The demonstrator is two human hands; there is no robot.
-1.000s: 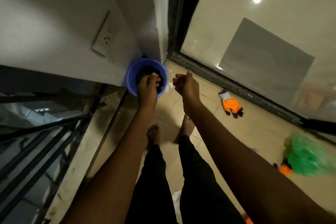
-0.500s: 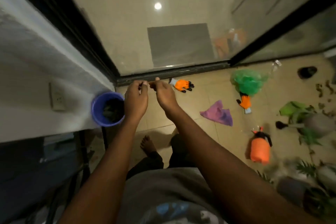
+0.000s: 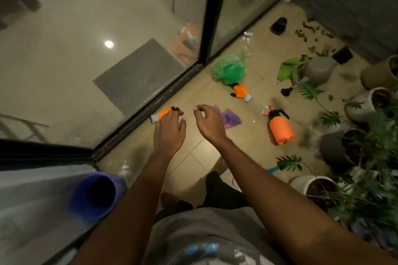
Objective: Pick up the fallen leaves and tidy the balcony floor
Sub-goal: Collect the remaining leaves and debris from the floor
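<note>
Dry fallen leaves (image 3: 310, 30) lie scattered on the tiled balcony floor (image 3: 256, 92) at the far right, near the wall. A blue bucket (image 3: 94, 196) with dark contents stands at the lower left, against the white wall. My left hand (image 3: 170, 131) hovers in the air above an orange glove (image 3: 164, 113), fingers relaxed and empty. My right hand (image 3: 209, 122) is beside it, fingers loosely curled and holding nothing, above a purple cloth (image 3: 229, 117).
A green plastic bag (image 3: 229, 68), a second orange glove (image 3: 241, 90) and an orange spray bottle (image 3: 280, 127) lie on the floor. Potted plants (image 3: 344, 148) crowd the right side. A glass sliding door (image 3: 206, 13) runs along the left.
Both hands left the blue bucket and came up empty. The view swung right, from the bucket corner to the littered floor and the pots.
</note>
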